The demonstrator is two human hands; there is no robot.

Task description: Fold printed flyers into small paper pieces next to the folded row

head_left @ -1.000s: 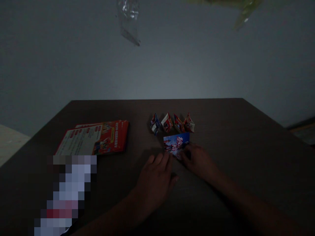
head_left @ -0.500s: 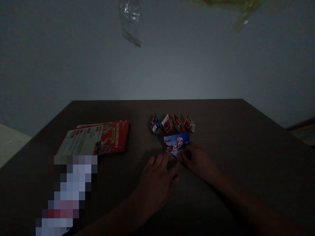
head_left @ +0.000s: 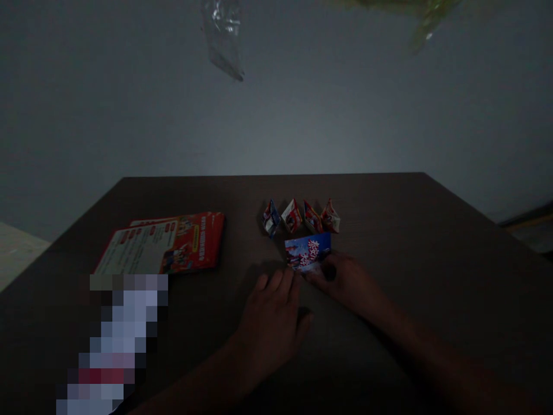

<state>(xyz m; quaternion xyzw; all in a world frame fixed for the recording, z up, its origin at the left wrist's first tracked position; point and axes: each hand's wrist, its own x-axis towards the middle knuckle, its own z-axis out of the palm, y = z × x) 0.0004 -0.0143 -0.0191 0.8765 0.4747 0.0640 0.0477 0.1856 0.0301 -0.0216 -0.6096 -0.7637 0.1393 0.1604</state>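
Observation:
A blue printed sheet (head_left: pixel 307 249) with white and red lettering lies on the dark table. My left hand (head_left: pixel 273 314) rests palm down at its near left edge, fingers spread a little and thumb apart. From the right, my right hand (head_left: pixel 345 282) pinches the sheet's near right edge between thumb and fingers. Just beyond the sheet stand several small folded paper pieces in a row: a blue one (head_left: pixel 271 219) at the left, red and white ones (head_left: pixel 291 217) to its right.
Red and white printed sheets (head_left: pixel 196 242) lie stacked on the left of the table (head_left: pixel 207 193). A blurred-out pale object (head_left: pixel 125 328) sits nearer on the left. Clear plastic (head_left: pixel 224 43) hangs on the wall behind.
My right hand's fingertips have shifted left along the sheet's near edge. The fingers of my left hand have drawn closer together. The view has moved slightly.

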